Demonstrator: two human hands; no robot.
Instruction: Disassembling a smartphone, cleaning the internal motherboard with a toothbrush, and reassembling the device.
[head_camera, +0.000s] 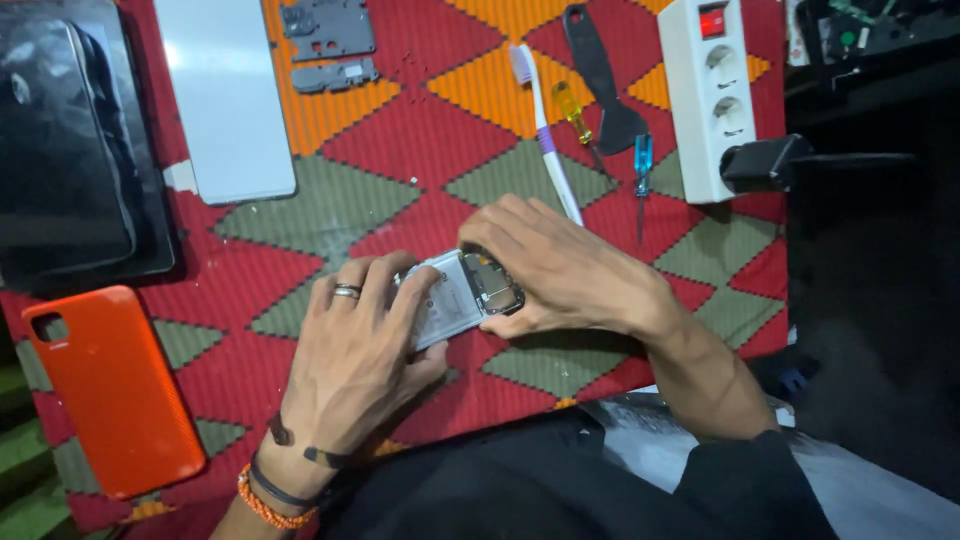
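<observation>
both hands are closing on an opened phone (462, 298) near the centre of the bench, its back removed and its pale inner frame and metal shields showing. the left hand (352, 358), wearing a ring and wrist bands, is pressing down across the phone's lower half, fingers curled over it in a firm grip. the right hand (560, 270) is clamping the phone's upper end, fingertips tucked against the camera corner; whether anything small is pinched between those fingertips cannot be told.

the phone is lying on a woven cloth (400, 130) patterned in red, orange and green diamonds that is covering the bench. at 12 o'clock from the phone a white and purple toothbrush (545, 130) is lying almost touching the right hand's knuckles. toward 1 o'clock a yellow-handled screwdriver (573, 112), a black plastic pry tool (600, 80) and a blue-handled screwdriver (642, 170) are resting close together, with a white power strip (708, 100) just beyond them, a black plug seated in its lowest socket. at 11 o'clock two grey inner cover plates (330, 45) are sitting beside a pale back panel (228, 95). at 10 o'clock a dark phone (60, 140) is lying on a black tray, and at 8 o'clock an orange phone case (115, 390) is lying well apart from the hands.
</observation>
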